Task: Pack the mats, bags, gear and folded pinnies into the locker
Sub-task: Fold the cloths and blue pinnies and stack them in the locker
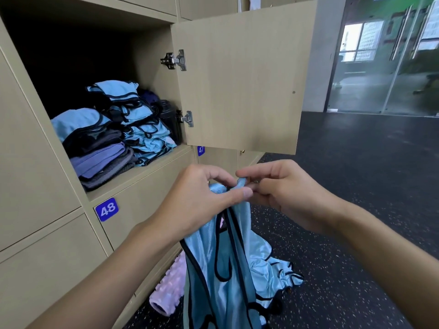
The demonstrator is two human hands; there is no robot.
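Observation:
A light blue pinny [221, 264] with black trim hangs in front of me. My left hand [202, 200] and my right hand [282, 188] both pinch its top edge, close together, below the open locker [147, 162]. Inside the locker, folded blue pinnies [142, 129] are stacked on the right, and folded purple and grey mats [102, 160] with a blue pinny on top lie on the left. A dark bottle [169, 119] stands at the locker's right wall. More blue pinnies [275, 274] lie on the floor.
The locker door [242, 79] stands open to the right, above my hands. A pink foam roller [168, 288] lies on the floor against the lockers. Closed lockers marked 48 [107, 210] and 47 [201, 150] sit below. Glass doors [392, 62] stand far right.

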